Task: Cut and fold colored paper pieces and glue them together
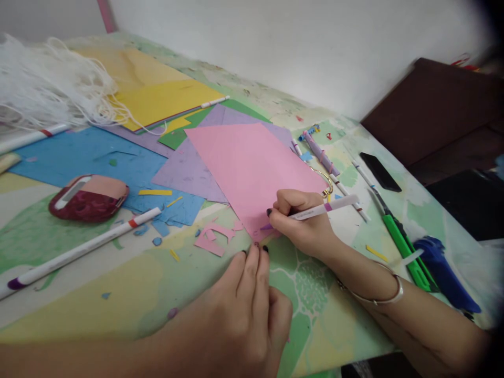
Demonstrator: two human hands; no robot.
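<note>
Pink paper (252, 168): right fingers (282, 224) pinched around marker (315, 212); left fingers (249, 270) together at corner.

A patterned table (134, 310) carries coloured papers (240, 163), markers (86, 249) and white string (55, 84)

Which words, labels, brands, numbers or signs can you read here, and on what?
None can be read.
Purple-banded marker in the right hand: a line of small print on the barrel, too small and blurred to read.
Long white marker at lower left: no legible text.
Green cutter, black phone-like slab: no legible text.
</note>
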